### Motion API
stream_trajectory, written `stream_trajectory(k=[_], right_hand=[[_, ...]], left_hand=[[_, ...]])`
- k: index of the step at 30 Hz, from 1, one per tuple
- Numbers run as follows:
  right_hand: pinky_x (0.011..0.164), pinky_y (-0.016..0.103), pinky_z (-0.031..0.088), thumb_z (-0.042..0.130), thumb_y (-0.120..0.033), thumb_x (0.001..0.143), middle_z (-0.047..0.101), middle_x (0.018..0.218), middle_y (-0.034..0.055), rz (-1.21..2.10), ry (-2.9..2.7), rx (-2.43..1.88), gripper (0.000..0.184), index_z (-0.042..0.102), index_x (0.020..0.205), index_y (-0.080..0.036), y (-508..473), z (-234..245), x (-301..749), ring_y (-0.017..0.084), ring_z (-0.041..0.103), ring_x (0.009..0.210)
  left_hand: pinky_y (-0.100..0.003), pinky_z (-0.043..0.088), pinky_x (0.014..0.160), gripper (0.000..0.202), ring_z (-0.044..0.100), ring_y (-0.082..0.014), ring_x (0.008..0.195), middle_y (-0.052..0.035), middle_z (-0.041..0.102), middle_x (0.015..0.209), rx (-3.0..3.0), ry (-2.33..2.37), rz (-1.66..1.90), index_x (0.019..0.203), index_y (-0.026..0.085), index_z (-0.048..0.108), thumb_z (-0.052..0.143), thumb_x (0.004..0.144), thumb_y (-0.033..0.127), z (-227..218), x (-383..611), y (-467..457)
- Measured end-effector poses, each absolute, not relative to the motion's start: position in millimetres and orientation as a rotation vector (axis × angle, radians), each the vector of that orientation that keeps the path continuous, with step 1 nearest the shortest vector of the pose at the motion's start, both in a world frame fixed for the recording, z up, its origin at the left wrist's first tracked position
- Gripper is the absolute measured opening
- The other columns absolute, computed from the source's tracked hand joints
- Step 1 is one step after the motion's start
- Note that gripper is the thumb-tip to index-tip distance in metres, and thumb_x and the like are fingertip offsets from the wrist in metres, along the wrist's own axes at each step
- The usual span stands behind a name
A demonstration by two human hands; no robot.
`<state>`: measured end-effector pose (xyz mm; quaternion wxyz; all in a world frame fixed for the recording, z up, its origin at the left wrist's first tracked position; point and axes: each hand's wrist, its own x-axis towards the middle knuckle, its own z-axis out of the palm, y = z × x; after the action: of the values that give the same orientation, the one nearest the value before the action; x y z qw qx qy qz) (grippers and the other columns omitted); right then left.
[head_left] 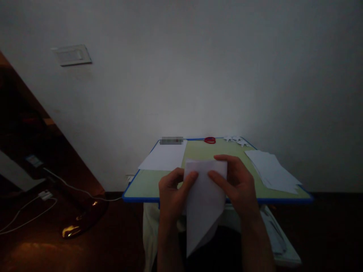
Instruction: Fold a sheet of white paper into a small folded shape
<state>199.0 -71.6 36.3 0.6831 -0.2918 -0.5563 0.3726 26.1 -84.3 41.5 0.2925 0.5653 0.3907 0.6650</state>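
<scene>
A folded white sheet of paper (202,204) hangs in front of me, its lower end tapering to a point. My left hand (172,192) pinches its upper left edge with thumb and fingers. My right hand (236,183) grips the upper right edge, thumb on the front and fingers curled over the top. Both hands hover above the near edge of a small green table with a blue rim (141,198).
On the table lie a white sheet (164,156) at the left, a stack of white sheets (272,172) at the right, red-handled scissors (210,140) and white paper cut-outs (236,140) at the back. A lamp base (82,219) and white cables (42,200) sit left. Wall behind.
</scene>
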Motion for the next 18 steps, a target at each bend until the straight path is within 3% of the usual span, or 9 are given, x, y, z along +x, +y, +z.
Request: stream_trajectory(k=[1,4,9,14,18], right_hand=[[0.07,0.03,0.064,0.091,-0.034,0.084,0.079,0.098,0.0011,0.821,-1.247,-0.657,0.035,0.074,0.113,-0.031,-72,36,199,0.02,0.076,0.082],[0.067,0.029,0.063,0.092,-0.032,0.083,0.079,0.097,0.0004,0.782,-1.249,-0.656,0.035,0.073,0.112,-0.031,-73,36,200,0.019,0.076,0.081],[0.081,0.033,0.064,0.089,-0.027,0.087,0.079,0.106,0.0027,0.698,-1.305,-0.596,0.024,0.073,0.105,-0.03,-78,38,206,0.021,0.077,0.096],[0.089,0.035,0.063,0.085,-0.024,0.091,0.079,0.112,0.0033,0.712,-1.363,-0.532,0.02,0.073,0.106,-0.03,-81,39,211,0.021,0.075,0.106],[0.088,0.033,0.062,0.086,-0.025,0.091,0.079,0.108,0.002,0.708,-1.364,-0.554,0.02,0.072,0.104,-0.03,-80,38,210,0.02,0.075,0.103]], left_hand=[[-0.022,0.056,0.064,0.018,0.074,-0.016,0.07,-0.0011,0.082,0.079,1.507,1.015,1.755,0.083,0.02,0.08,0.088,0.085,0.037,41,26,-85],[-0.026,0.061,0.073,0.026,0.08,-0.0202,0.083,-0.0037,0.086,0.097,1.55,0.993,1.732,0.103,0.023,0.083,0.091,0.082,0.037,43,24,-88],[-0.024,0.056,0.067,0.01,0.074,-0.0166,0.07,0.0002,0.083,0.079,1.729,1.174,1.709,0.085,0.024,0.085,0.085,0.087,0.034,50,22,-95],[-0.023,0.048,0.059,0.023,0.065,-0.0143,0.058,0.0025,0.074,0.062,1.819,1.264,1.732,0.069,0.022,0.081,0.08,0.088,0.034,57,23,-99],[-0.024,0.048,0.06,0.026,0.065,-0.0143,0.059,0.0027,0.074,0.062,1.856,1.284,1.738,0.067,0.022,0.079,0.078,0.089,0.035,58,23,-99]])
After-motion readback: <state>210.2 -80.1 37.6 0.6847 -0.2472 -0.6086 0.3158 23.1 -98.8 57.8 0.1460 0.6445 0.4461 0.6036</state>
